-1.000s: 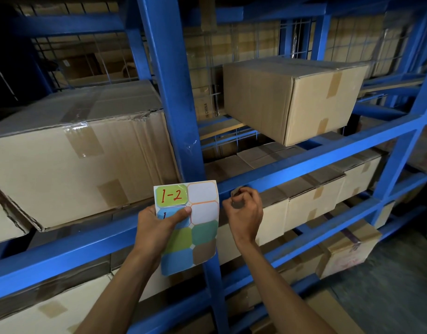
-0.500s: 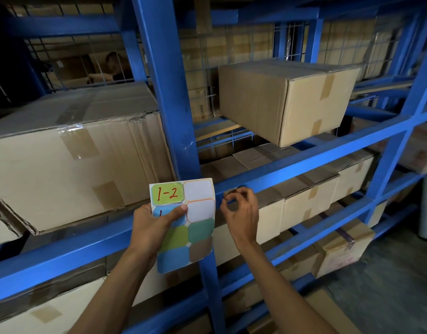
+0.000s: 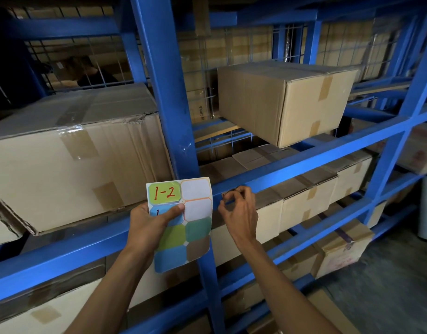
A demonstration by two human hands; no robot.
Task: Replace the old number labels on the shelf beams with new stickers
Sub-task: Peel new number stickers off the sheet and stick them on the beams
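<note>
Here, in the head view, the left hand (image 3: pixel 149 222) holds the sticker sheet (image 3: pixel 182 222) upright just left of the blue post (image 3: pixel 169 97), its thumb clamped over the second sticker and its fingers closed behind the backing. Held that way, the sheet faces the person, so the green sticker marked "1-2" (image 3: pixel 164 192) can be read and is close by for the next peel; two cells at the sheet's upper right are blank white, likely already used. The right hand (image 3: pixel 239 210) is up against the front of the beam (image 3: pixel 304 165) just right of the post, fingertips (image 3: pixel 228 195) curled together in a pinch on a small dark patch there. That patch is probably the old label (image 3: pixel 231 192), though it is too small and shadowed to read, and I cannot tell whether any of it has lifted from the metal. The pinch suits picking at an edge, so the step in hand looks like stripping the old label before a new one goes on. Boxes (image 3: pixel 284 102) sit on the shelves above and below the beam, clear of both hands.
</note>
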